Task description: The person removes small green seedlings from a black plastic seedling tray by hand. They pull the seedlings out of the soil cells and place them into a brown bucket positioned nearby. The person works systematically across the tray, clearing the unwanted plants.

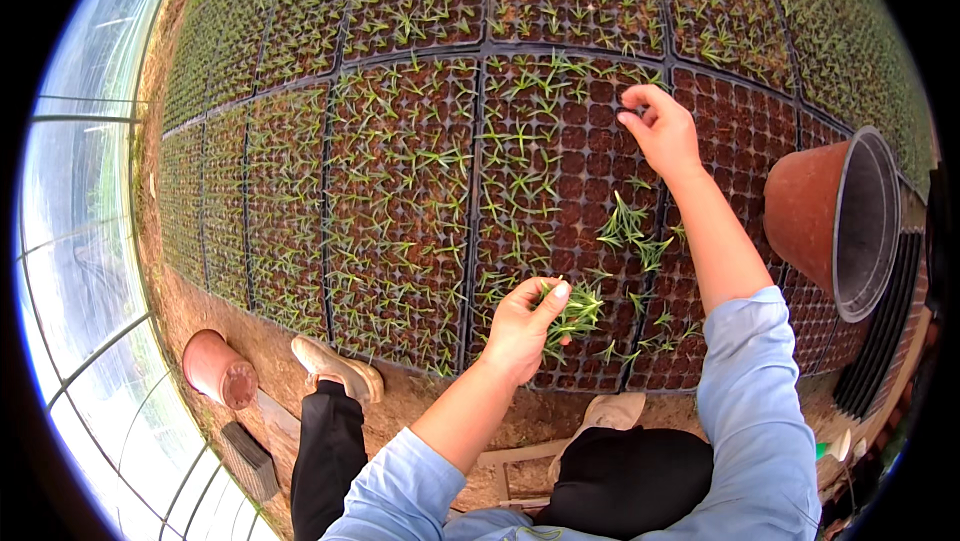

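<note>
My left hand [523, 327] is closed around a bunch of green seedlings [581, 310], their leaves spreading out past the thumb. It hovers over the lower part of a black plug tray [581, 200] filled with dark soil. The left columns and top of that tray carry small planted seedlings [517, 185]; bare soil cells lie to their right. Over the upper right cells is my right hand [664, 128], thumb and forefinger curled close together. Whether anything sits between those fingertips is too small to tell. Loose seedlings [626, 222] lie in a heap on the tray below it.
A large brown plastic pot [806, 203] lies tipped on the trays at right, beside stacked black trays [877, 323]. More planted trays [401, 203] stretch left and ahead. Another pot [217, 368] and a dark stack [251, 462] are on the soil near the plastic greenhouse wall [82, 188].
</note>
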`<control>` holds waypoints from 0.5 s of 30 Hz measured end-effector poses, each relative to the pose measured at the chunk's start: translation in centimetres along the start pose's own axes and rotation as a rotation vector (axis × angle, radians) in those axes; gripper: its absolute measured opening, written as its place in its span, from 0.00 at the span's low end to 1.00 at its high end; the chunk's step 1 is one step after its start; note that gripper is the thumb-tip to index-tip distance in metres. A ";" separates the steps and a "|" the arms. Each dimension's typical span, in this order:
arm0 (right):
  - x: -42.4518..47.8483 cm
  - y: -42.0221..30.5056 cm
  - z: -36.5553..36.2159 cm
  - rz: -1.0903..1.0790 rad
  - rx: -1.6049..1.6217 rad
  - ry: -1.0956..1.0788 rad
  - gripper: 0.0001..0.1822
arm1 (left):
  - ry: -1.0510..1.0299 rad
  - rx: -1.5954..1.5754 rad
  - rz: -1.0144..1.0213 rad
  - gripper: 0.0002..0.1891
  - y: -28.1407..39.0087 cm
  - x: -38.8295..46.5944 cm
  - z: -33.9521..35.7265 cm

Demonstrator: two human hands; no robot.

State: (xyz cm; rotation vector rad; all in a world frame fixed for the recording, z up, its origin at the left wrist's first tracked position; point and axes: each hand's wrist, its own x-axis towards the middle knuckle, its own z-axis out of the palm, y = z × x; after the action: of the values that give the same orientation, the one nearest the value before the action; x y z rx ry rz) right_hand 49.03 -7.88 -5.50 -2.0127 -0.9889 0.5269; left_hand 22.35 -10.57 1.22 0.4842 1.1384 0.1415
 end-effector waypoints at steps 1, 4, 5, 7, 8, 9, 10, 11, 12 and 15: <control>-1.3 0.5 -0.8 -0.050 -0.023 0.023 0.12 | 0.005 -0.002 0.006 0.11 0.0 0.0 -0.2; -4.9 1.9 -2.8 -0.080 -0.235 -0.137 0.11 | 0.006 -0.003 0.018 0.12 -0.4 0.1 -0.2; -5.9 2.3 -3.0 -0.143 -0.292 -0.166 0.12 | 0.006 -0.002 0.021 0.12 -0.5 0.1 -0.1; -7.0 2.4 -2.9 -0.121 -0.387 -0.206 0.12 | -0.006 0.006 0.002 0.12 -0.6 0.0 0.5; -7.3 2.5 -2.6 -0.077 -0.408 -0.215 0.12 | -0.015 0.006 -0.007 0.12 -0.8 -0.1 0.9; -7.3 2.3 -2.3 -0.034 -0.425 -0.224 0.12 | -0.022 0.007 -0.013 0.12 -0.8 -0.2 1.2; -7.3 1.9 -2.0 0.005 -0.431 -0.234 0.11 | -0.038 0.005 -0.010 0.12 -1.0 -0.1 1.2; -7.3 1.9 -1.9 -0.008 -0.446 -0.237 0.10 | -0.039 0.008 -0.007 0.11 -1.0 -0.3 1.4; -7.2 2.1 -1.5 -0.022 -0.459 -0.241 0.09 | -0.036 0.011 -0.004 0.11 -1.0 -0.5 1.6; -6.7 2.4 -1.1 -0.034 -0.328 -0.214 0.05 | -0.035 0.014 0.001 0.10 -1.0 -0.7 1.6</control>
State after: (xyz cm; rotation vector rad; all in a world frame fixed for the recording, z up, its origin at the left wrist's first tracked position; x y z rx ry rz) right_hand 46.76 -14.60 -6.68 -2.2559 -1.3065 0.6021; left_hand 23.33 -12.15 1.86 0.4981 1.1056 0.1250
